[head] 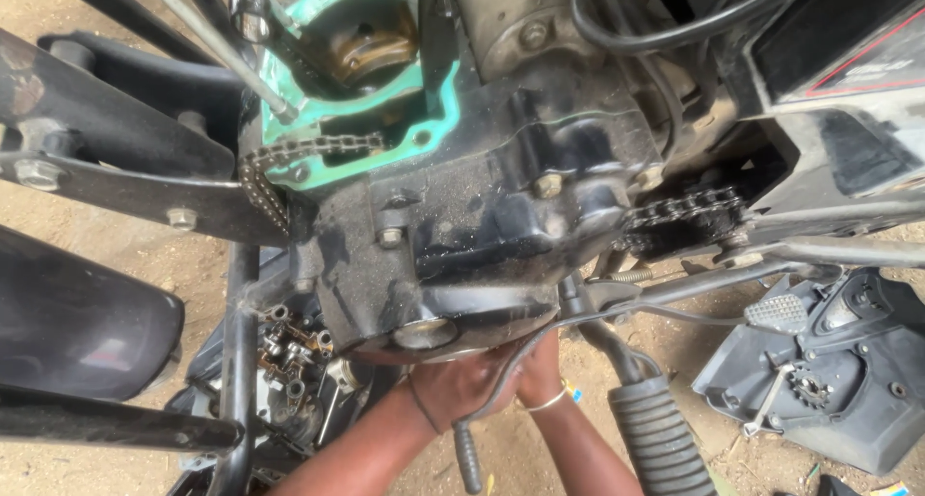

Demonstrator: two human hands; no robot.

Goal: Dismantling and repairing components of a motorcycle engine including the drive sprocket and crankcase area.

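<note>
We are reaching both hands, left hand (458,385) and right hand (540,376), under the greasy engine case (482,217) to brace its underside, though the case is hiding our fingers, so we cannot tell their grip.

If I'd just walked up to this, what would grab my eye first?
Probably the green gasket ringing the open cylinder mouth at top centre, bright against the grimy black engine case. A loose cam chain drapes off its left edge. Below, the left hand and right hand press up under the case.
</note>
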